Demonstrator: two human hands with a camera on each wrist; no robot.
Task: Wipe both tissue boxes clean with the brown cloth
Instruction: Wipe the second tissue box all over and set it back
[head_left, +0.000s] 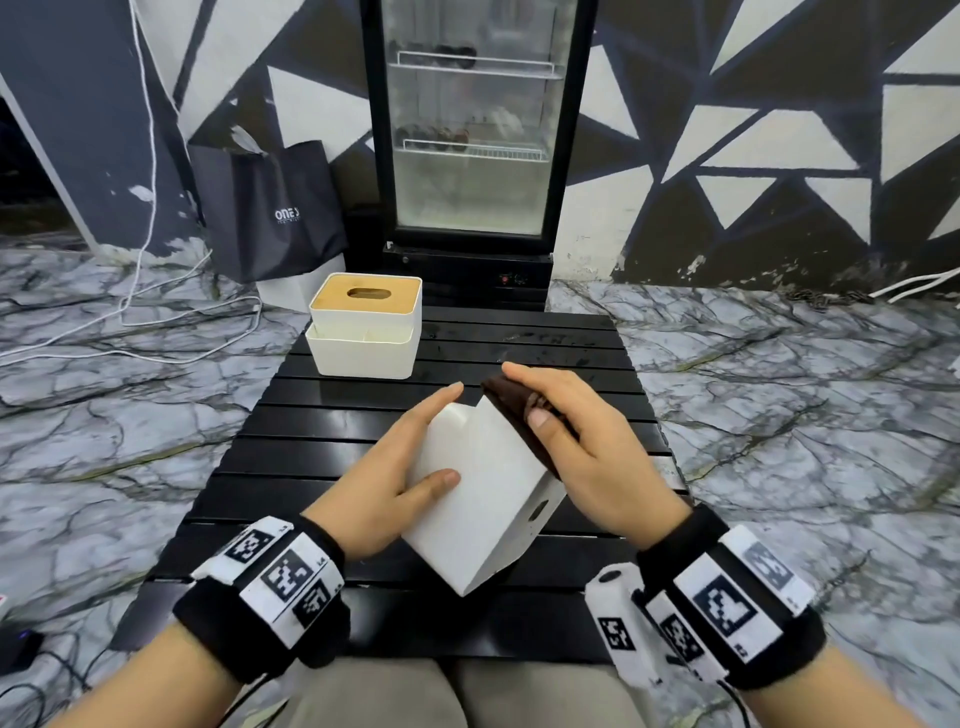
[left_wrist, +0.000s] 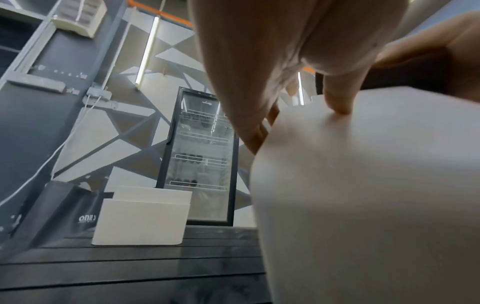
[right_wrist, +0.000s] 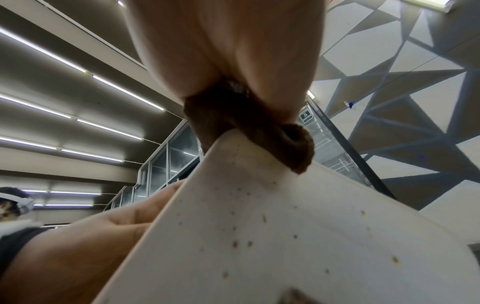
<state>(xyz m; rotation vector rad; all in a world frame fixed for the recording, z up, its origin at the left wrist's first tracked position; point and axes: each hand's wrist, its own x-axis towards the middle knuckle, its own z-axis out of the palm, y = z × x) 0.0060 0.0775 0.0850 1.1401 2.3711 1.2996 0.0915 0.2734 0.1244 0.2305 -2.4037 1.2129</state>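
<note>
A plain white tissue box (head_left: 483, 499) is held tilted above the black slatted table (head_left: 545, 343). My left hand (head_left: 421, 441) grips its left side, thumb on the near face and fingers (left_wrist: 337, 98) on the far one. My right hand (head_left: 540, 400) pinches the folded brown cloth (head_left: 511, 410) and presses it on the box's upper right edge. In the right wrist view the cloth (right_wrist: 249, 131) sits on the box's corner, and the face (right_wrist: 259, 236) below it shows small brown specks. The second tissue box (head_left: 363, 332), white with a wooden lid, stands at the table's far left.
A glass-door fridge (head_left: 475, 130) stands just behind the table, with a black bag (head_left: 270, 213) to its left. White cables (head_left: 156, 332) trail over the marble floor at the left. A person wearing a headset (right_wrist: 13, 205) shows at the right wrist view's left edge.
</note>
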